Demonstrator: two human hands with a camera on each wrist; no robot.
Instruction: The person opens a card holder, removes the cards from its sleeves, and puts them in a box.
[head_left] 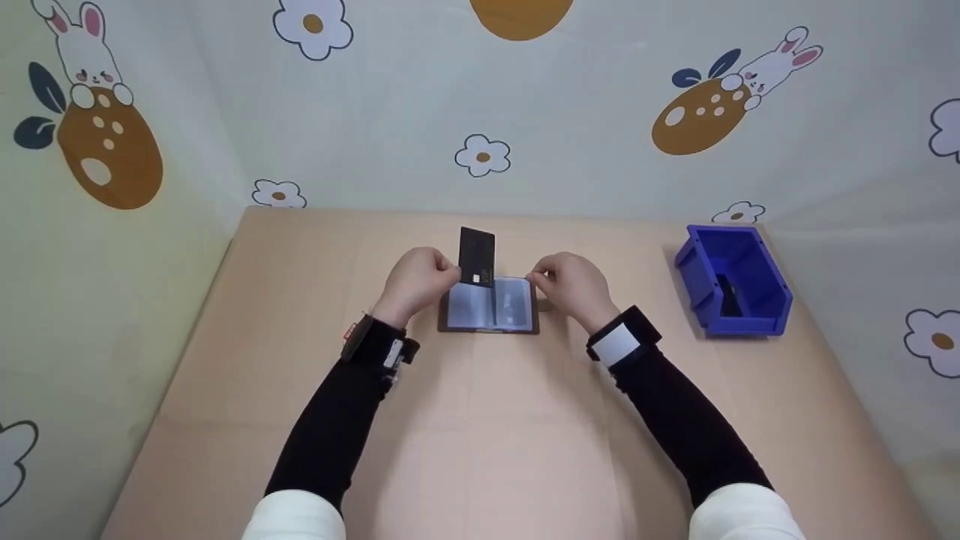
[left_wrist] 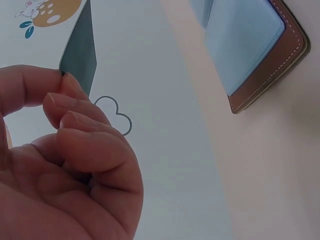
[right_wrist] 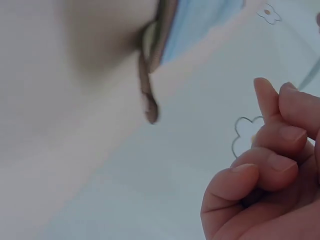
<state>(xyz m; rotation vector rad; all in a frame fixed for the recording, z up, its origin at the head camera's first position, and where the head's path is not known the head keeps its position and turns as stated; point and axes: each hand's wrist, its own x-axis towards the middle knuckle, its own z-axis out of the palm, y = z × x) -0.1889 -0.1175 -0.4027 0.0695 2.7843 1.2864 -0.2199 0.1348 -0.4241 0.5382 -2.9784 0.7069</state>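
1. Head view: moderate, diffuse light; soft shadows of my forearms (head_left: 326, 427) fall inward on the table (head_left: 480, 457).
2. I note pale sheen on the clear pockets (head_left: 469, 306).
3. Left wrist view: dimmer, cooler; my left hand (left_wrist: 85, 155) reads fairly sharp.
4. Right wrist view: strap (right_wrist: 145, 87) blurred, diffuse shadow nearby.

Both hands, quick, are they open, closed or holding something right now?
Left hand: closed, pinching the black card.
Right hand: curled near the open card holder; whether it pinches anything cannot be told.
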